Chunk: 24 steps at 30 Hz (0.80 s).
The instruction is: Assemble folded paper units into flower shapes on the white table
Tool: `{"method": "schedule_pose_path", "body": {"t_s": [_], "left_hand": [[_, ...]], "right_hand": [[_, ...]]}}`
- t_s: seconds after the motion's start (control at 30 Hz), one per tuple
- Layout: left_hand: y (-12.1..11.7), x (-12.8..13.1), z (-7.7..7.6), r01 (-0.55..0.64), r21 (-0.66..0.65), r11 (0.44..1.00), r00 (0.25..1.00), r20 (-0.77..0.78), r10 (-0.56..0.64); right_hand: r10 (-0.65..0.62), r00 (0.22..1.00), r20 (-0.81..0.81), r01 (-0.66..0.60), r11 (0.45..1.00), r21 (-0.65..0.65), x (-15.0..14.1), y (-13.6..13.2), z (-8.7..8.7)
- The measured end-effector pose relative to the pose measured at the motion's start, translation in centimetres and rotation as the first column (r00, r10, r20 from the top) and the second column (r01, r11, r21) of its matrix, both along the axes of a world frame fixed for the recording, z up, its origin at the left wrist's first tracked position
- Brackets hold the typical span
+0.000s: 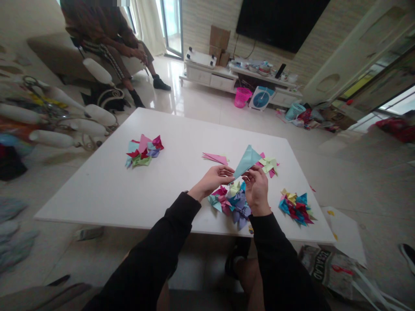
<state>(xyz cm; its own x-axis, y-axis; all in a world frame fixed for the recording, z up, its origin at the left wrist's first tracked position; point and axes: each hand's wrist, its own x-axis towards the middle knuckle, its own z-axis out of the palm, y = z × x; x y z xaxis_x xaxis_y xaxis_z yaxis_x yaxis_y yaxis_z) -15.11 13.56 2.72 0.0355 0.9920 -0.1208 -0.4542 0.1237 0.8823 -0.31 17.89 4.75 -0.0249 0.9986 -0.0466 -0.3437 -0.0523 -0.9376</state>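
Observation:
A light blue folded paper (247, 160), kite-like and pointed at its lower left end, is held up over the white table (175, 198). My left hand (218, 179) pinches its narrow tip between thumb and fingers. Along its lower right edge, my right hand (257, 188) grips the wider part. Just below both hands lies a pile of folded paper pieces (223, 201) in teal, pink, purple and blue, partly covered by my right hand. Behind the left hand rests a small stack of pink folded papers (215, 158). Green and pink folded pieces (269, 164) lie beyond the right hand.
More folded paper heaps lie on the table: a mixed one (144, 151) at the left and a blue, red and yellow one (296, 207) at the right. A person (106, 39) sits beyond the far left. A printed bag (327, 268) stands by the right front corner.

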Motion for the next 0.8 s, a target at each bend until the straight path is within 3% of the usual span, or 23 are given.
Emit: {"method": "schedule_pose_path", "body": {"t_s": [0.17,0.33,0.43,0.6,0.8], "left_hand": [[-0.4,-0.1,0.5,0.095,-0.049,0.994,0.975,0.207,-0.083],[-0.7,0.0,0.6,0.191,-0.071,0.979,0.945,0.284,-0.164],[-0.7,0.0,0.7,0.162,-0.098,0.982,0.946,0.298,-0.127],[-0.5,-0.1,1.0,0.107,-0.139,0.985,0.949,0.310,-0.060],[0.1,-0.1,0.2,-0.075,-0.121,0.990,0.977,0.187,0.097]], "right_hand": [[0.080,0.995,-0.056,-0.081,0.997,-0.002,-0.2,-0.4,0.4],[0.200,0.978,-0.059,-0.203,0.979,-0.039,-0.5,-0.7,0.7],[0.195,0.980,-0.042,-0.197,0.980,-0.035,-0.5,-0.6,0.5],[0.051,0.998,-0.037,-0.051,0.998,-0.019,-0.3,-0.2,-0.2],[-0.030,0.999,0.021,0.031,0.999,-0.044,-0.2,0.0,-0.5]]}}
